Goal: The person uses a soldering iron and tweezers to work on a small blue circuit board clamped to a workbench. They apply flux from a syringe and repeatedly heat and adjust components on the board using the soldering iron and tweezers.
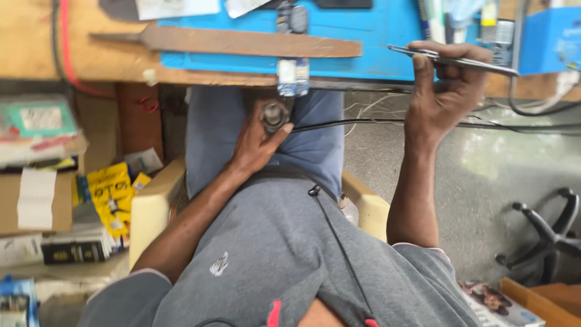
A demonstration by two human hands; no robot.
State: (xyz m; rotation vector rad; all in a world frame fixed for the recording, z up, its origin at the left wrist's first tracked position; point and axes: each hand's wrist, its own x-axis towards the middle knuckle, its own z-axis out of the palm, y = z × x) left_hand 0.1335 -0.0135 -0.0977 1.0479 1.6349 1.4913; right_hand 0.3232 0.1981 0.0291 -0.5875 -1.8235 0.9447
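Observation:
My left hand (257, 145) rests in my lap against my blue trousers, closed around a small grey cylindrical metal part (274, 115). Just above it, a small circuit board (293, 76) hangs over the edge of the wooden bench. My right hand (446, 88) is raised at the bench edge on the right and pinches long metal tweezers (451, 60), which lie level with their tips pointing left. A blue work mat (375, 27) covers the bench behind both hands.
A long flat metal file (242, 41) lies across the mat and bench. A black cable (514, 126) runs under my right wrist. Boxes and yellow packets (112, 194) crowd the left. A black chair base (548, 233) stands on the floor, right.

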